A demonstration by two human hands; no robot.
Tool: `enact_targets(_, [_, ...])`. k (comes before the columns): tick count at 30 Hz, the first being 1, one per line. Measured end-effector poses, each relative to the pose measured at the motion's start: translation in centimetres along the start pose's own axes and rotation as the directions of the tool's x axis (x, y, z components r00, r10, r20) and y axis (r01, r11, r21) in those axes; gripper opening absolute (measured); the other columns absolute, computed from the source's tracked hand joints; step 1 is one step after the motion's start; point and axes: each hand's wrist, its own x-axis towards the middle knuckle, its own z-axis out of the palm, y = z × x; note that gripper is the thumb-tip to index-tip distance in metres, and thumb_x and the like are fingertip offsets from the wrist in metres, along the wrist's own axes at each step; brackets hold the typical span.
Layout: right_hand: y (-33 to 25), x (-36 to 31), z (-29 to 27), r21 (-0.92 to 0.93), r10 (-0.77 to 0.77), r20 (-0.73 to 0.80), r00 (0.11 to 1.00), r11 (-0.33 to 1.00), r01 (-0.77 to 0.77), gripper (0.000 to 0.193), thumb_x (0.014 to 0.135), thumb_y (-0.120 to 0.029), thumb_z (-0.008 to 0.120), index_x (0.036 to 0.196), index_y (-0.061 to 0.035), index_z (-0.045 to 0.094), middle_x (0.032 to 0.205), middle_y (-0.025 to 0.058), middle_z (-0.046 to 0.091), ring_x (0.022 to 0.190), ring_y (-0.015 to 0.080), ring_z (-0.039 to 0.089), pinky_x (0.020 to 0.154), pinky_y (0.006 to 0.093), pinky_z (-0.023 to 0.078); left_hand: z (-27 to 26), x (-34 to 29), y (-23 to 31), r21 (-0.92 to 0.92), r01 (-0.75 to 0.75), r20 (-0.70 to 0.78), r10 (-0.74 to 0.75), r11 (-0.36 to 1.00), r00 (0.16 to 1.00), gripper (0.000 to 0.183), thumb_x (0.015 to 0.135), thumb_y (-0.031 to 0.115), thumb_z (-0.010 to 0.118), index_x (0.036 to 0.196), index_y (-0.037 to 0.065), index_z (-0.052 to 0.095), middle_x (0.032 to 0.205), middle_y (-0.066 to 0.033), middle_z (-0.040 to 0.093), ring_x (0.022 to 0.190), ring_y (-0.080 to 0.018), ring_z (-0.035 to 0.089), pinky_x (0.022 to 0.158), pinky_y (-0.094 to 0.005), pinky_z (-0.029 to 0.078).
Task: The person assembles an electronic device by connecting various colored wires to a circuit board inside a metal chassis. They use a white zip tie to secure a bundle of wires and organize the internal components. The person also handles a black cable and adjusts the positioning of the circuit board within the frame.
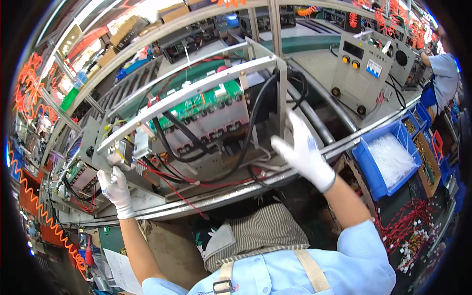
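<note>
In front of me lies an open metal machine chassis [189, 91], its long top bar running from left to right. Inside it sit a green circuit board [204, 104], thick black cables [258, 115] and thin red wires [172, 178]. My left hand [116, 191], in a white glove, is at the chassis's lower left end with fingers bent up close together; whatever they may hold is hidden. My right hand [306, 152], also gloved and slightly blurred, hovers beside the right end panel, fingers spread and holding nothing.
A finished-looking grey machine [361, 73] stands farther right on the roller line [319, 118]. A blue bin [364, 164] of clear plastic pieces sits right of me, above red wire bundles [405, 226]. Another open unit [78, 177] is at left. A person [445, 73] works far right.
</note>
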Motion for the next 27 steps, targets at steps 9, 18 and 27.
enact_targets(9, [0.5,-7.1,0.0,-0.147,-0.221,0.727,0.65,0.874,0.463,0.016,0.082,-0.025,0.063,0.086,-0.0094,0.061,0.081,0.0109,0.066,0.08,0.0299,0.065,0.07,0.0436,0.048,-0.6,0.2,-4.0,0.196,-0.013,0.042,0.004,0.98,0.999,0.03,0.087,0.023,0.064,0.089,-0.005,0.055,0.081,-0.0214,0.054,0.071,-0.0393,0.054,0.066,-0.0446,0.044])
enact_targets(18, [-2.9,1.5,-10.2,-0.333,-0.045,0.744,0.667,0.84,0.428,0.017,0.088,-0.028,0.061,0.088,-0.0111,0.065,0.074,0.0087,0.066,0.073,0.0292,0.065,0.063,0.0398,0.049,-2.0,1.1,-5.5,0.184,0.093,0.123,-0.116,0.979,0.986,0.025,0.09,0.022,0.061,0.087,-0.002,0.054,0.075,-0.0164,0.053,0.066,-0.0333,0.053,0.064,-0.0393,0.044])
enact_targets(27, [-1.3,0.0,-9.0,-0.306,0.242,0.723,0.647,0.952,-0.014,0.02,0.082,-0.027,0.065,0.091,-0.0094,0.069,0.073,0.0103,0.066,0.07,0.0282,0.066,0.063,0.0366,0.05,-2.5,0.1,-5.1,0.033,0.178,-0.064,-0.175,0.983,0.982,0.039,0.088,0.013,0.065,0.121,-0.004,0.053,0.083,-0.0079,0.055,0.074,-0.0191,0.053,0.07,-0.0314,0.046])
